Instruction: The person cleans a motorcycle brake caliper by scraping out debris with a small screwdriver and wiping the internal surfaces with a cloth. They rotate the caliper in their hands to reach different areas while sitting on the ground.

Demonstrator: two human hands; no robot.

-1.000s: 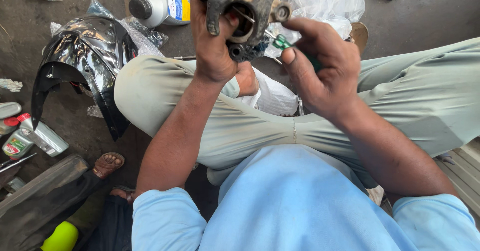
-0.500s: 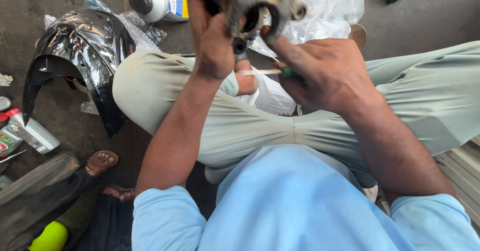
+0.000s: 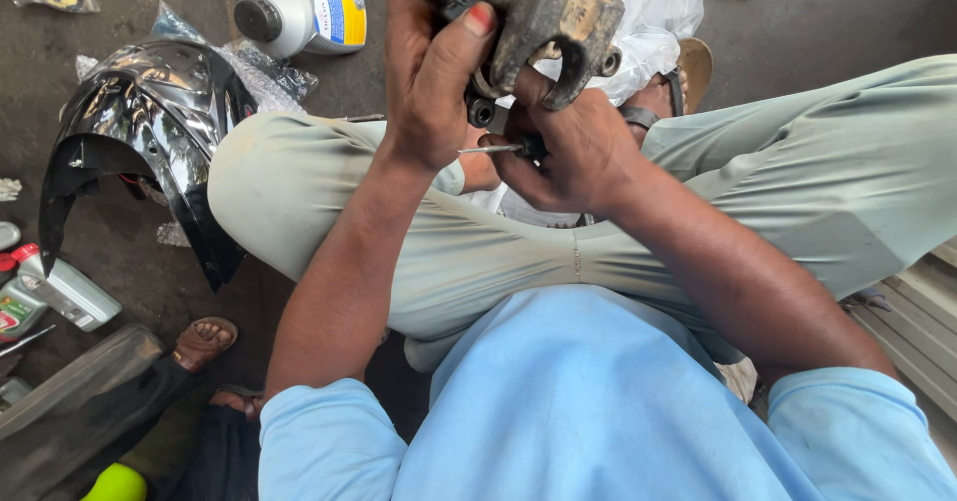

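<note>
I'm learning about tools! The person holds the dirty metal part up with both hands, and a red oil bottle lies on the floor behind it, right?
Not quite. The oil bottle is grey, not red; the head view shows it. Both the left hand and right hand do hold the metal part.

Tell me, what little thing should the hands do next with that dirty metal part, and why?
Probably push the thin tool a little deeper into the metal part. The left hand grips the part from the side, holding it up, while the right hand pinches the tool right under it, its tip pointing at the dark round fitting there.
</note>
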